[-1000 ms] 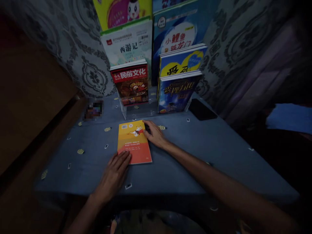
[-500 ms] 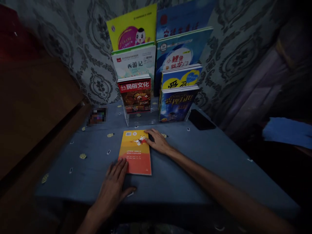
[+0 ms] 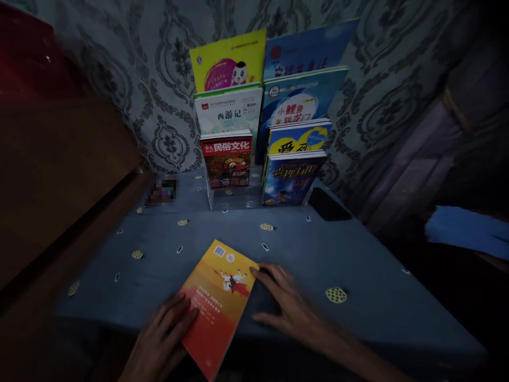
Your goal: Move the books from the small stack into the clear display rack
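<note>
Hidden in the head view: the left hand (image 3: 157, 334) covers part of the left edge of the orange-and-yellow book (image 3: 225, 305), its thumb out of sight; the lower frame cuts off both arms.
Hard to make out: the book's small print; a pixelated item (image 3: 162, 191) near the worktop's (image 3: 369, 270) far left corner.
Book's place: at the worktop's near edge, left of its middle, lower end jutting past that edge.
Book's long axis: slanting, from far right to near left; the barcode end points away from the person.
Book's look: thin, yellow at the barcode end, orange-red at the other, with a white-and-red figure and pale lines of print.
Left fingers: grasping the book's left side, laid over the cover.
Right fingers: touching the far right corner, right hand (image 3: 296, 307) with thumb spread clear; whether they pinch cannot be told.
</note>
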`<state>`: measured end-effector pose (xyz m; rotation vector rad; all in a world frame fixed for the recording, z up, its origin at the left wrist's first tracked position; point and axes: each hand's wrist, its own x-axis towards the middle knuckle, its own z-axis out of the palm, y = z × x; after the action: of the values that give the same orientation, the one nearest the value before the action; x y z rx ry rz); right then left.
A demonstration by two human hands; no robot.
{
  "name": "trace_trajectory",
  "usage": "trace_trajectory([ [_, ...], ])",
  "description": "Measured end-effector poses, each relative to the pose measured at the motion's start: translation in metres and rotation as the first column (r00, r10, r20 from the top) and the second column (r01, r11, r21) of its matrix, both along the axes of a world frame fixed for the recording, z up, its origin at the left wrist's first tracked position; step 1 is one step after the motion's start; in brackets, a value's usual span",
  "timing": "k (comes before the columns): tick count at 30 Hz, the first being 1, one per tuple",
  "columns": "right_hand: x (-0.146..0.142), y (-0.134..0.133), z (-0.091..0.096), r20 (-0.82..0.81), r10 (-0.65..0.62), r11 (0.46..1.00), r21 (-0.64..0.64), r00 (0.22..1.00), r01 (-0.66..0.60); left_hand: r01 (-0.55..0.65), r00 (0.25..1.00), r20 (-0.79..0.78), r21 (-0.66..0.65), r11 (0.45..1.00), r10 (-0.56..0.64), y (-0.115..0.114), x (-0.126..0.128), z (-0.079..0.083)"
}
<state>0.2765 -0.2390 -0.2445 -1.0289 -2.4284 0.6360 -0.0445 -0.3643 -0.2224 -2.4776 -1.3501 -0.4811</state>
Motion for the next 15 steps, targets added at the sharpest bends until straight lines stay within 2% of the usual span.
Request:
trace_trajectory([
  [3, -0.002, -0.006, 0.003, 0.028, -0.008, 0.998, 0.064, 1.000, 0.006, 0.041, 0.989, 0.143, -0.026, 0.999, -0.037, 0.008, 0.000, 0.026],
  [7, -0.014, 0.001, 0.014, -0.084, -0.023, 0.977, 0.207, 0.996, 0.040, 0.090, 0.927, 0.362, 0.032, 0.995, -0.095, 0.035, 0.015, 0.067],
  [11, -0.029, 0.014, 0.029, -0.271, 0.042, 0.993, 0.121, 0.962, -0.009, 0.030, 0.841, 0.536, 0.093, 0.995, -0.075, 0.079, 0.035, 0.098],
  [12, -0.032, 0.018, 0.032, -0.314, 0.016, 0.997, 0.080, 0.949, 0.010, -0.007, 0.798, 0.600, 0.096, 0.995, -0.053, 0.092, 0.040, 0.101],
  [13, -0.035, 0.021, 0.034, -0.355, -0.023, 0.999, 0.035, 0.935, 0.038, -0.048, 0.725, 0.688, 0.095, 0.994, -0.031, 0.106, 0.043, 0.102],
  [14, -0.037, 0.025, 0.035, -0.394, -0.067, 0.998, -0.014, 0.917, 0.066, -0.067, 0.619, 0.785, 0.099, 0.993, -0.036, 0.120, 0.046, 0.100],
  [15, -0.038, 0.029, 0.036, -0.433, -0.104, 0.994, -0.070, 0.896, 0.081, -0.078, 0.468, 0.883, 0.087, 0.993, -0.040, 0.134, 0.049, 0.096],
])
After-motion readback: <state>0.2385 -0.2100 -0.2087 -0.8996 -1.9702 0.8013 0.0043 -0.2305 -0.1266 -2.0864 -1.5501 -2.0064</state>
